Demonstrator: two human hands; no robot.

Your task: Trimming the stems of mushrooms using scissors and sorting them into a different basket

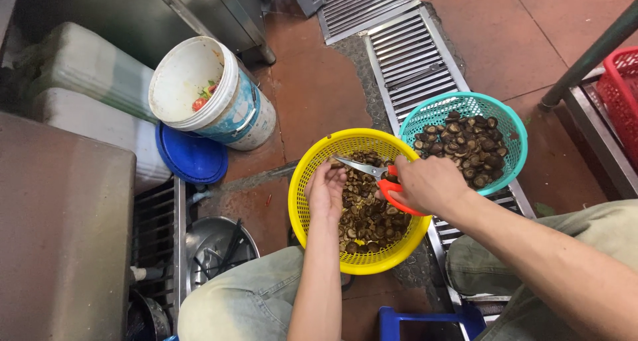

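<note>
Right grip (425,181) was closed on one pair of orange-handled scissors (379,175); left grip (325,191), fingers curled, pinched a mushroom. Two baskets stood on the floor: one yellow basket (312,181), one teal basket (512,125), beside one white bucket (232,108).

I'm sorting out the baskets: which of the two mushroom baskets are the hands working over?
The yellow basket, nearer the person's knees. Both hands, left hand and right hand with orange-handled scissors, are over it; the teal basket lies beyond, untouched.

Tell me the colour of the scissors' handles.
Orange-red scissors handles, gripped in the right hand; head view.
</note>
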